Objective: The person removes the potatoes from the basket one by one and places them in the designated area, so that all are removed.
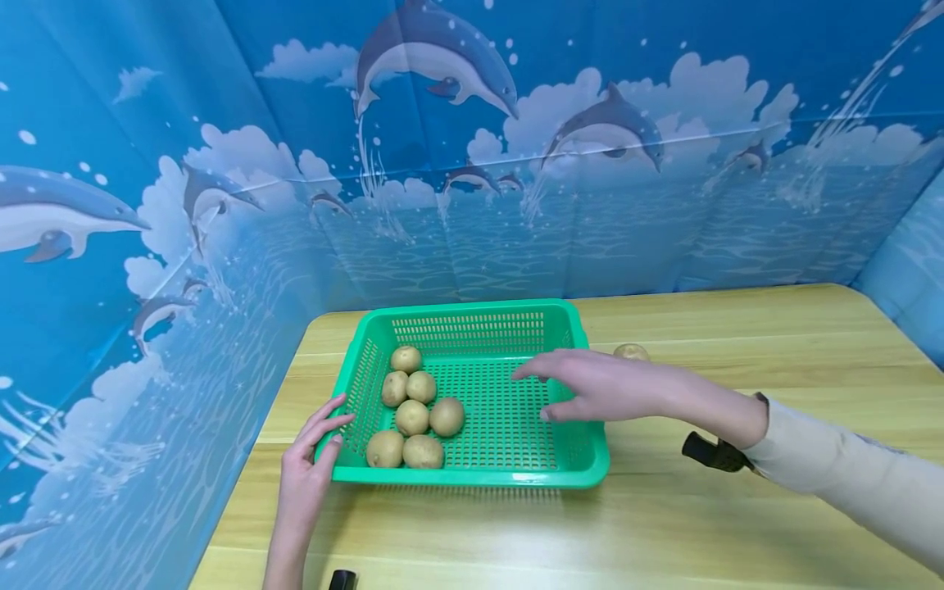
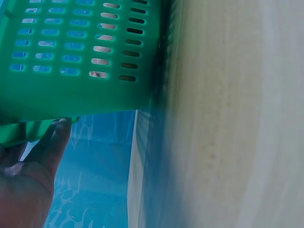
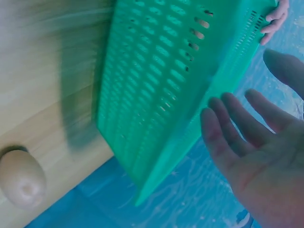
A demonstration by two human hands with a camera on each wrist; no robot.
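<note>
A green plastic basket [image 1: 472, 477] with slotted walls stands on the table and holds several potatoes [image 1: 411, 418] grouped in its left half. My left hand [image 1: 304, 471] rests on the basket's left rim near the front corner. Its fairly straight fingers [image 2: 56, 142] touch the rim in the left wrist view. Over the basket's right side hovers my right hand [image 1: 601, 385], fingers spread a little and nothing held. In the right wrist view its palm [image 3: 266, 175] faces the camera. One more potato [image 1: 631, 352] lies on the table right of the basket, partly hidden behind the right forearm.
The wood-grain table [image 1: 737, 524] reaches well to the right of the basket. A blue curtain [image 1: 472, 246] printed with dolphins hangs behind the table and along its left side. A black strap device [image 1: 714, 452] sits at the right wrist.
</note>
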